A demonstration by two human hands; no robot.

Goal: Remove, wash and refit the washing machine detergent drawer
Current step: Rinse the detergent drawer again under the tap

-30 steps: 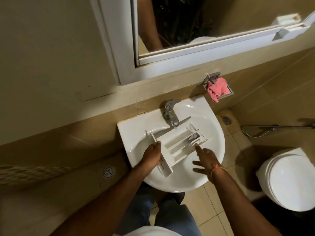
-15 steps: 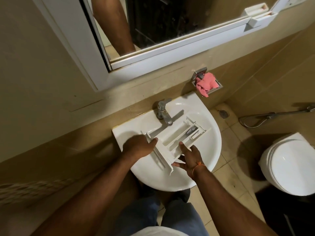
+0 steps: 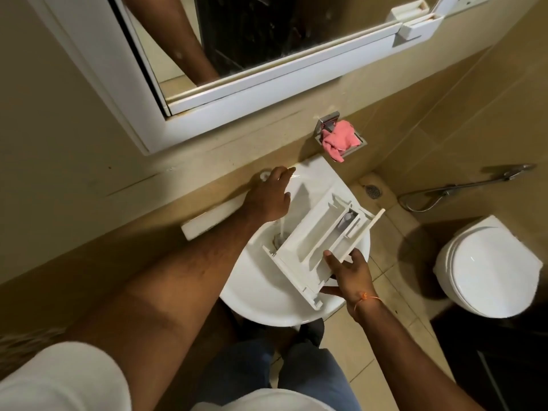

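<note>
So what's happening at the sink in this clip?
A person is washing a white detergent drawer at a bathroom sink. The right hand grips the drawer's near edge and holds it tilted over the basin. The left hand reaches over the tap area, hiding the tap itself. A stream of water falls just beside the drawer's left end, so rinsing looks about to begin. A pink cloth sits in the wall holder.

Dim, warm light with hard shadows on wall and floor, wide-angle bending at edges, slightly soft focus.
</note>
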